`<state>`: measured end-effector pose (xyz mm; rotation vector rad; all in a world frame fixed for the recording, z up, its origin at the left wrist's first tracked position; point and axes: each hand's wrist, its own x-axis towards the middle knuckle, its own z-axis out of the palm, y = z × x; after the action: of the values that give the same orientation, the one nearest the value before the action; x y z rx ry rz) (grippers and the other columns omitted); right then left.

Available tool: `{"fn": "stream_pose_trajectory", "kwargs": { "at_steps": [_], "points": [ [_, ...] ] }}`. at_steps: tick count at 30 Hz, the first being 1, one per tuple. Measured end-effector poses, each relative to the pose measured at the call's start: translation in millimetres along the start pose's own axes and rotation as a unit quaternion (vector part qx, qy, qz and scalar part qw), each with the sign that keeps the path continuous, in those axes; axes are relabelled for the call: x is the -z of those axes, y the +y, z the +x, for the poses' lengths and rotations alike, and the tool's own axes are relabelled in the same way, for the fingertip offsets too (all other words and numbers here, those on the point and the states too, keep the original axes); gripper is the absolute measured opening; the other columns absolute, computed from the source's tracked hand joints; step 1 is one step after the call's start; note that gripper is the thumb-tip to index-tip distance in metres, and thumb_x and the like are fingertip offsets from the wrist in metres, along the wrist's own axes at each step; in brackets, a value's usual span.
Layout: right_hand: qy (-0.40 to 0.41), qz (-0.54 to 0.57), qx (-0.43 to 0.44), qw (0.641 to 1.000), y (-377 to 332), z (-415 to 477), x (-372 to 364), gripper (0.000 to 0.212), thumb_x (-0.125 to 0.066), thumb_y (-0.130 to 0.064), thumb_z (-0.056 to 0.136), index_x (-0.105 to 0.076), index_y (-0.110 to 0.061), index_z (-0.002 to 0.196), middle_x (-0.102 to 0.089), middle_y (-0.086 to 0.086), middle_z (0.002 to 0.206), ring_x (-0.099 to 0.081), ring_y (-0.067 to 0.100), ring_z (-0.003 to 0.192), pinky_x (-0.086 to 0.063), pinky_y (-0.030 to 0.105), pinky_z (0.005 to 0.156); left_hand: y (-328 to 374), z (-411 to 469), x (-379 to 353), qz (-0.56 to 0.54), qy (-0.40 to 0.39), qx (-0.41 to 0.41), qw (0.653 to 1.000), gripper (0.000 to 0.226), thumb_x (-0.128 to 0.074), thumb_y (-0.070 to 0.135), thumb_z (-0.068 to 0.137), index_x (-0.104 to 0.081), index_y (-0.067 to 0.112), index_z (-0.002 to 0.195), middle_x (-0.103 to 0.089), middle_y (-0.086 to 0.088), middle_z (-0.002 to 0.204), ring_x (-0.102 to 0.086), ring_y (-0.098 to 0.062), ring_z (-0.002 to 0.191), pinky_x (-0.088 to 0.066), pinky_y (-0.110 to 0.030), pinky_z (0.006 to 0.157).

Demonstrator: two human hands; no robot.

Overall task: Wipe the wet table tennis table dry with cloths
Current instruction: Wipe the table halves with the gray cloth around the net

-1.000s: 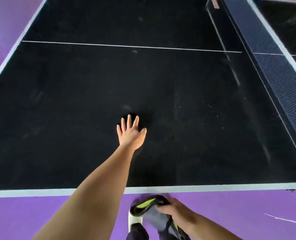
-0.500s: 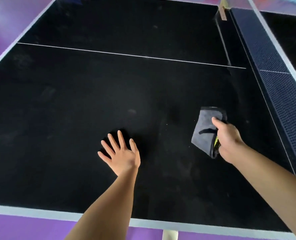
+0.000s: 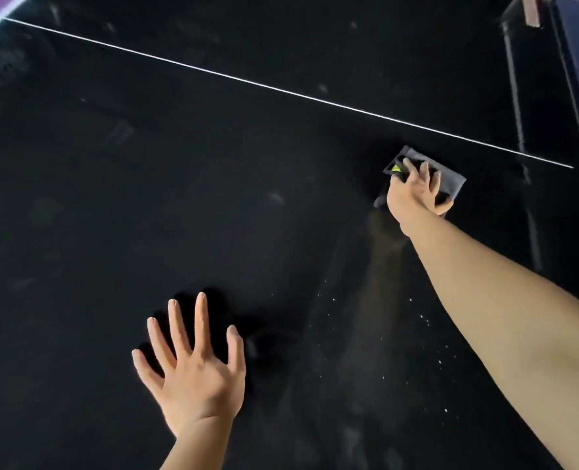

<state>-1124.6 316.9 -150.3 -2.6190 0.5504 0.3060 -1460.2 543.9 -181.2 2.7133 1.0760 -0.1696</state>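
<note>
1. The desk (image 3: 213,164) is wide and dark, so damp patches could go unseen.
2. The left hand (image 3: 196,374) lies spread flat on the desk; a wet top might let it slide.
3. The right hand (image 3: 417,195), fingers spread, presses the folded cloth (image 3: 451,179) down near the white line (image 3: 281,91). At that reach the cloth could slip free.
4. Droplets (image 3: 427,322) beside the right forearm may be skipped.

There are 2 hands (image 3: 196,378) (image 3: 417,196), 1 cloth (image 3: 451,180), 1 table (image 3: 213,184).
</note>
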Motion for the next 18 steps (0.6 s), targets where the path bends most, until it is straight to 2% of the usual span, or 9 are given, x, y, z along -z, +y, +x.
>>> {"fn": "stream_pose_trajectory", "kwargs": {
  "at_steps": [3,6,10,15,18],
  "points": [
    [-0.029,-0.013,0.035,0.999,-37.4,37.2,9.7,0.048,-0.035,-0.043,0.103,-0.030,-0.046,0.150,-0.009,-0.016,0.165,0.003,0.008,0.153,0.005,0.056,0.119,1.0,1.9,-1.3,-0.023,0.025,-0.005,0.999,0.071,-0.025,0.066,0.089,-0.014,0.047,0.157,-0.014,0.005,0.168,-0.002,-0.025,0.156,-0.002,-0.055,0.121],
    [-0.054,-0.033,0.080,0.995,-59.8,49.0,10.8,0.051,-0.036,-0.041,0.103,-0.026,-0.039,0.153,-0.008,-0.011,0.166,0.001,0.008,0.153,0.003,0.052,0.121,0.2,4.3,-1.1,-0.029,0.031,0.003,0.999,0.073,-0.030,0.064,0.086,-0.019,0.049,0.156,-0.018,0.005,0.167,-0.007,-0.025,0.155,-0.005,-0.056,0.121],
    [-0.097,-0.088,0.211,0.969,-62.3,32.1,-6.2,0.049,-0.036,-0.038,0.101,-0.032,-0.050,0.148,-0.010,-0.016,0.166,0.002,0.009,0.153,0.005,0.052,0.120,0.8,3.7,-0.6,-0.028,0.024,0.004,0.999,0.073,-0.029,0.066,0.085,-0.019,0.049,0.156,-0.018,0.006,0.167,-0.006,-0.024,0.155,-0.004,-0.055,0.121],
    [-0.148,-0.102,0.325,0.928,-11.7,-51.8,-26.1,0.053,-0.044,-0.033,0.100,-0.031,-0.055,0.146,-0.011,-0.021,0.164,0.005,0.004,0.152,0.011,0.046,0.120,-0.1,-0.1,2.5,-0.001,-0.006,0.014,1.000,0.069,-0.025,0.066,0.094,-0.006,0.048,0.157,-0.001,0.008,0.169,0.011,-0.022,0.155,0.005,-0.052,0.122],
    [-0.185,-0.085,0.369,0.907,29.0,-130.1,-32.5,0.062,-0.050,-0.025,0.095,-0.030,-0.054,0.147,-0.010,-0.021,0.164,0.008,0.002,0.151,0.013,0.045,0.120,1.2,-0.1,6.5,-0.004,-0.015,0.016,1.000,0.069,-0.030,0.064,0.095,-0.004,0.048,0.157,0.001,0.008,0.169,0.013,-0.021,0.155,0.007,-0.052,0.123]
  ]
}}
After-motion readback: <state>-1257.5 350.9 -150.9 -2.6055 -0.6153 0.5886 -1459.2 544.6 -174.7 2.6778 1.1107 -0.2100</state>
